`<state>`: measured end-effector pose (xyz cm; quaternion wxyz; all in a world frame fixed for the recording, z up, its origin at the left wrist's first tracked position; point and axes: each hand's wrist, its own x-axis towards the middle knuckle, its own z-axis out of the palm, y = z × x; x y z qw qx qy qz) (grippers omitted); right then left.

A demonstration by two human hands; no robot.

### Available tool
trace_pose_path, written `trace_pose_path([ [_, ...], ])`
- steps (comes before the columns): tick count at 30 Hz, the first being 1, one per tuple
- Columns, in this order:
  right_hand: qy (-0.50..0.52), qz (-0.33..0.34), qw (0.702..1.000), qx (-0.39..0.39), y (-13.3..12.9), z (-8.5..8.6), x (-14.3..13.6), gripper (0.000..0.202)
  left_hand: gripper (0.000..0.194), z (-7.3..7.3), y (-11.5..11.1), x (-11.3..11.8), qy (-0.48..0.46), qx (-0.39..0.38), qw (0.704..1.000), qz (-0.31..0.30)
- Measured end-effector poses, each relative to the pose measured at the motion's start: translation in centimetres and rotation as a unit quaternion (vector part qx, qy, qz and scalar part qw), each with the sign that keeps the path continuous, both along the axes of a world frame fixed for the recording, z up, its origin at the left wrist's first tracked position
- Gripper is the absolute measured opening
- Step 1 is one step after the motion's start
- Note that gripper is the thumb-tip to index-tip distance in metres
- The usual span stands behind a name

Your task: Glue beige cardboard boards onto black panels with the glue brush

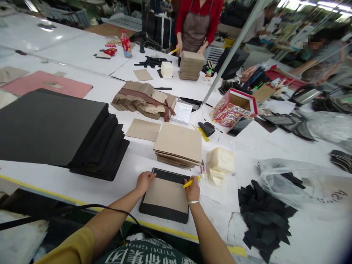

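From here I see right fingers (pixel 195 179) holding yellow brush (pixel 188 183), left fingers (pixel 151 176) pinching black-edged board (pixel 166 194), cardboard stack (pixel 178 143) beyond both.

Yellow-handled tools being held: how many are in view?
2. One yellow-handled tool is in the wearer's right hand; the second tool is in a hand of the co-worker across the table. The blurred background may hide others.

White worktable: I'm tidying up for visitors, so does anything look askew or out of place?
Yes: the strapped bundle of tan boards slumps, its pieces fanned unevenly, beyond the squarer tan stack. At right, black scraps lie in a loose heap by a plastic bag.
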<state>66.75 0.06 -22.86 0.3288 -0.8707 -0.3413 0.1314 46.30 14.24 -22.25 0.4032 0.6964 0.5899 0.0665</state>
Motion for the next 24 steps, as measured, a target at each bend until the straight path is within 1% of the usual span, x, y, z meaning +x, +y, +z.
trace_pose_path([
  [7, 0.007, -0.007, 1.000, -0.007, 0.08, -0.16, 0.14, 0.022, 0.034, -0.25, 0.50, 0.39, 0.052, -0.019, 0.998, -0.019],
  [11, 0.025, -0.009, 1.000, 0.004, -0.05, -0.49, 0.20, 0.021, 0.036, -0.42, 0.63, 0.47, 0.068, -0.023, 0.997, -0.036],
  [17, 0.028, -0.009, 1.000, 0.002, -0.23, -0.65, 0.31, 0.020, 0.037, -0.67, 0.49, 0.49, 0.086, -0.019, 0.995, -0.044],
  [21, 0.033, -0.004, 0.999, 0.003, -0.10, -0.54, 0.29, 0.020, 0.037, -0.48, 0.36, 0.68, 0.097, -0.014, 0.994, -0.053],
  [24, 0.028, 0.001, 1.000, -0.012, 0.01, -0.31, 0.48, 0.020, 0.037, -0.02, 0.51, 0.70, 0.107, -0.007, 0.992, -0.063],
])
